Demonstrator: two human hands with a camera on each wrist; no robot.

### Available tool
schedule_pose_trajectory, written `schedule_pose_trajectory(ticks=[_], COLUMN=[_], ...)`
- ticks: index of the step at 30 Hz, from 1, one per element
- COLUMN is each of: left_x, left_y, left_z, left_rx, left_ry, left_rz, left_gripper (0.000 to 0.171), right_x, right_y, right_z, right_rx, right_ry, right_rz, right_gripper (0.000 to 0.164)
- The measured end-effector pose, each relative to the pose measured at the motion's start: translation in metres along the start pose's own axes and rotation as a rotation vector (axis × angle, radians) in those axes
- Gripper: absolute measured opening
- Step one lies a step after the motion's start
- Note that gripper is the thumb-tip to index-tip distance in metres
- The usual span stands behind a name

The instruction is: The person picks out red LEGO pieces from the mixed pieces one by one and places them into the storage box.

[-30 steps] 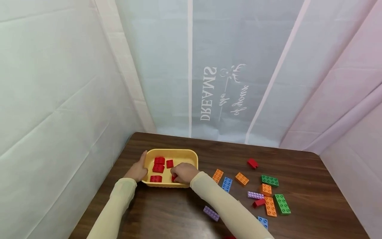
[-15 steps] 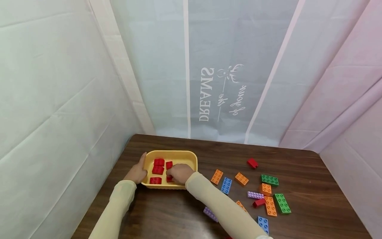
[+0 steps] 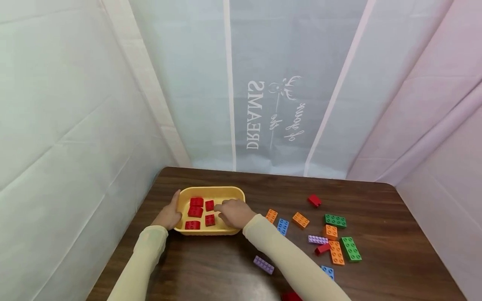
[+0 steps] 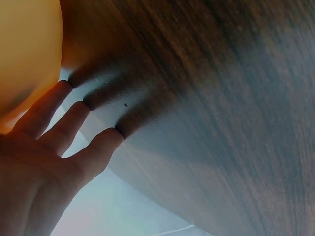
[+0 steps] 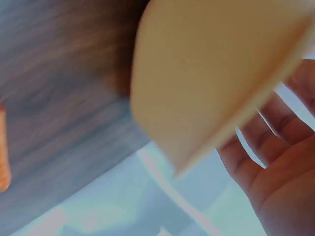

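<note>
A yellow plastic tray [image 3: 226, 192] holds several red toy building bricks, one near its left front being a studded brick [image 3: 193, 225]. My left hand [image 3: 167, 216] holds the tray's left end, thumb over the rim and index finger along the outer wall. Three fingers [image 4: 101, 150] of it stretch down to the tabletop in the left wrist view. My right hand [image 3: 236, 212] is over the tray's right half, fingers loosely bent with nothing in them. Left of its fingertips lies a red brick [image 3: 209, 220]; another red brick [image 3: 209, 205] is just behind that one.
Right of the tray, bricks lie scattered on the dark wooden table [image 3: 211, 267]: orange [image 3: 300, 220], green [image 3: 351, 249], blue [image 3: 283, 226], purple [image 3: 263, 265] and a red brick [image 3: 314, 200]. A fabric curtain [image 3: 196, 104] hangs behind the table.
My right hand has let go of the red brick near the tray's front and drawn back right, uncovering it. My left hand has stayed on the tray; the whole view has shifted slightly.
</note>
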State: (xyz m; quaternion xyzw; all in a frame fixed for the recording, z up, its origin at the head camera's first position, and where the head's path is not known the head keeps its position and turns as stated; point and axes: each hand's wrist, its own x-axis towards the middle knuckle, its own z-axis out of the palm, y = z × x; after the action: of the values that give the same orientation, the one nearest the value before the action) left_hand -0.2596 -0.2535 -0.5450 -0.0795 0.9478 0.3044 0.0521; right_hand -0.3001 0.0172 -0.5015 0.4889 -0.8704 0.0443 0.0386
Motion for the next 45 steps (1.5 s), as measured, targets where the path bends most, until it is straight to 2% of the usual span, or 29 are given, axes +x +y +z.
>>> schedule_pose_trajectory(ticks=[4, 7, 12, 15, 18, 21, 25, 29, 34, 41, 45], left_x=[-0.002, -0.005, -0.009, -0.007, -0.004, -0.001, 0.000, 0.000, -0.001, 0.000, 0.000], left_y=[-0.005, -0.009, -0.014, -0.014, -0.012, -0.011, -0.011, -0.011, -0.009, -0.006, -0.006], left_z=[-0.003, -0.005, -0.008, -0.010, -0.011, -0.012, -0.012, -0.010, -0.007, -0.002, -0.002], left_rx=[-0.005, -0.006, -0.004, -0.003, 0.001, 0.007, 0.009, 0.007, 0.001, 0.001, -0.001], left_ry=[-0.006, -0.012, -0.025, -0.025, -0.017, -0.009, -0.009, -0.011, -0.005, -0.015, -0.025], left_rz=[-0.001, -0.007, -0.032, -0.035, -0.023, -0.006, 0.001, 0.008, 0.011, 0.023, 0.027], left_gripper=[0.082, 0.083, 0.083, 0.084, 0.084, 0.085, 0.085, 0.085, 0.085, 0.084, 0.084], right_x=[-0.012, -0.020, -0.042, -0.067, -0.099, -0.130, -0.161, -0.178, -0.185, -0.193, -0.197], right_y=[0.013, 0.026, 0.070, 0.110, 0.152, 0.187, 0.215, 0.225, 0.225, 0.218, 0.218], right_z=[-0.009, -0.014, -0.021, -0.026, -0.032, -0.033, -0.024, -0.010, 0.000, -0.010, -0.017], right_rx=[0.002, 0.038, 0.099, 0.089, 0.072, 0.085, 0.163, 0.205, 0.199, 0.207, 0.226], right_ry=[0.042, 0.051, 0.103, 0.139, 0.136, 0.100, 0.007, -0.058, -0.047, -0.058, -0.041], right_rz=[0.033, 0.090, 0.198, 0.275, 0.367, 0.463, 0.574, 0.635, 0.632, 0.676, 0.683], right_gripper=[0.031, 0.036, 0.038, 0.038, 0.039, 0.032, 0.016, 0.013, 0.018, 0.011, 0.016])
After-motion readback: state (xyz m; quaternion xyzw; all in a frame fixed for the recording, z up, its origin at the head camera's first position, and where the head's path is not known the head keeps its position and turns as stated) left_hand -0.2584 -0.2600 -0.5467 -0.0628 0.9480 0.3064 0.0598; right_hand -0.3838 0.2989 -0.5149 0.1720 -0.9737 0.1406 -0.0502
